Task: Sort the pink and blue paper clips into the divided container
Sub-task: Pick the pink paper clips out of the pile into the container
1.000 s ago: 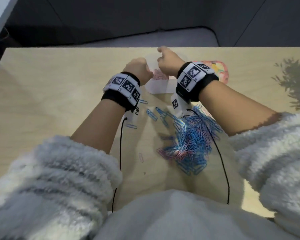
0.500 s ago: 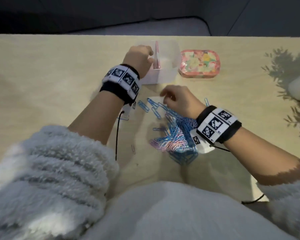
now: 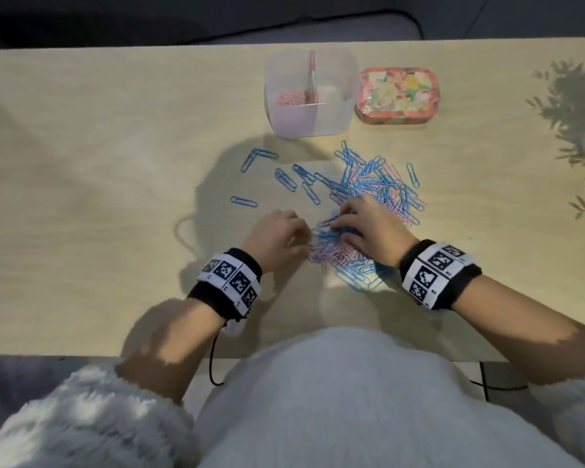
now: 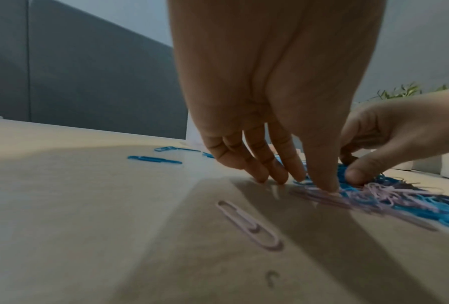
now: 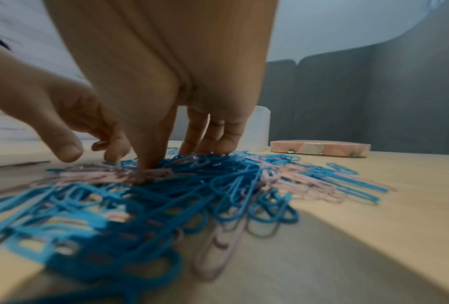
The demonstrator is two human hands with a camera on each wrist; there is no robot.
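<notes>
A mixed pile of blue and pink paper clips (image 3: 372,194) lies on the table in front of me. Both hands are down at its near left end. My left hand (image 3: 303,238) stands with straight fingers (image 4: 278,174) touching the table and its thumb pressing on pink clips (image 4: 379,193). My right hand (image 3: 338,224) presses its thumb and fingertips (image 5: 218,147) into the heap (image 5: 192,185); nothing is lifted. The clear divided container (image 3: 338,116) stands farther back, with pink clips (image 3: 289,97) in its left compartment.
A pink patterned tin (image 3: 397,94) sits right of the container. Loose blue clips (image 3: 257,157) are scattered left of the pile, and one pink clip (image 4: 249,224) lies near my left wrist. A plant's shadow (image 3: 568,96) falls at the table's right edge.
Both hands have come back from the container to the pile. The right hand moved first, then the left left the container and came down at the pile's left edge.
</notes>
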